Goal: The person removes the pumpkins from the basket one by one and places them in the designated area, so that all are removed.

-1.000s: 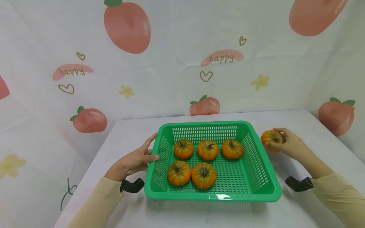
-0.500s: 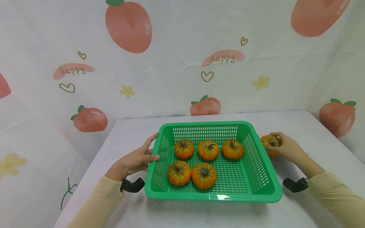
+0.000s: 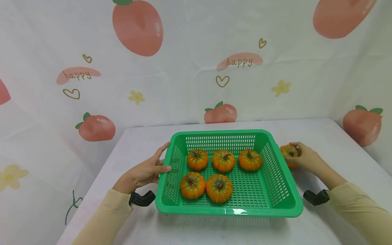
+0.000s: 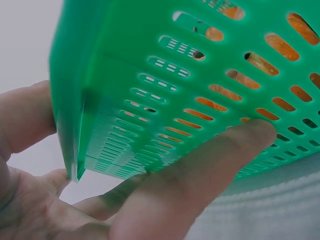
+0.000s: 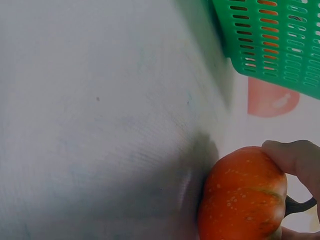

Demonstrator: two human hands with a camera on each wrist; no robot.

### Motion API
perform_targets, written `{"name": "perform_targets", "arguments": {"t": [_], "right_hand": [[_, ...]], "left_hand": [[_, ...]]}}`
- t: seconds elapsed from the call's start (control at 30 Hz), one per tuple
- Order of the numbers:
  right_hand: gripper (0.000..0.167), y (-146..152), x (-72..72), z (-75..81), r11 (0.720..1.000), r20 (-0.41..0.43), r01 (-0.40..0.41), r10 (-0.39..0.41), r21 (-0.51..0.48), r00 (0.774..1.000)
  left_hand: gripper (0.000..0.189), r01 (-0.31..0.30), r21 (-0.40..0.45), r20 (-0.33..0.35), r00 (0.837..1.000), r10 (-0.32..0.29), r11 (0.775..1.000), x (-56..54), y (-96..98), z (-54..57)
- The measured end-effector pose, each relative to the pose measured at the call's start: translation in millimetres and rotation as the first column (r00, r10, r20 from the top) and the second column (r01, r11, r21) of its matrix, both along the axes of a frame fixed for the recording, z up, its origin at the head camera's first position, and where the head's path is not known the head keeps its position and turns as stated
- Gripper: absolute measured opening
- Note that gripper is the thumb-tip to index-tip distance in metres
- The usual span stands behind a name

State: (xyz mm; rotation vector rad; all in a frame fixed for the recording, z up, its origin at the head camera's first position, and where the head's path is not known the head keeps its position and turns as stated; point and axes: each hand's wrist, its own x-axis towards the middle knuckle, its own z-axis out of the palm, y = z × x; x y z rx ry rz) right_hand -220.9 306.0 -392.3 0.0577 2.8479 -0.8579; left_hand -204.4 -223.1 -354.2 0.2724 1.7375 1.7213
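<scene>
A green plastic basket (image 3: 226, 211) stands mid-table with several small orange pumpkins in it, such as the front one (image 3: 219, 189). At its left rim is my left hand (image 3: 146, 173), the thumb over the rim and the other fingers against the outer wall. The left wrist view shows a fingertip (image 4: 257, 134) on the slotted wall (image 4: 120, 90). To the right of the basket, my right hand (image 3: 306, 160) grips another pumpkin (image 3: 288, 150) between thumb and fingers. In the right wrist view this pumpkin (image 5: 242, 200) is close over the table, its stem toward the palm.
The white table (image 3: 202, 231) runs back to a white cloth backdrop (image 3: 183, 85) printed with peaches, flowers and hearts. A black wrist device (image 3: 142, 199) sits at the left wrist, and a similar one (image 3: 316, 197) at the right.
My right hand, with the pumpkin, has shifted slightly toward the basket and nearer to me, then nearly stopped. The left hand and the basket have kept their places.
</scene>
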Motion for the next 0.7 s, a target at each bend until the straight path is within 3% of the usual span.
{"name": "perform_targets", "arguments": {"t": [0.27, 0.7], "right_hand": [[0.084, 3.3, -2.2, 0.8, 0.999, 0.009, -0.044, 0.044, 0.004, 0.999], [0.088, 8.6, -5.0, -3.1, 0.997, 0.079, -0.012, 0.018, -0.075, 0.997]], "left_hand": [[0.097, -0.006, -0.003, 0.003, 1.0, 0.006, 1.0, 0.3, 0.6, 0.5], [0.096, -0.007, -0.007, 0.002, 1.0, 0.007, 1.0, 0.0, 0.8, 0.1]]}}
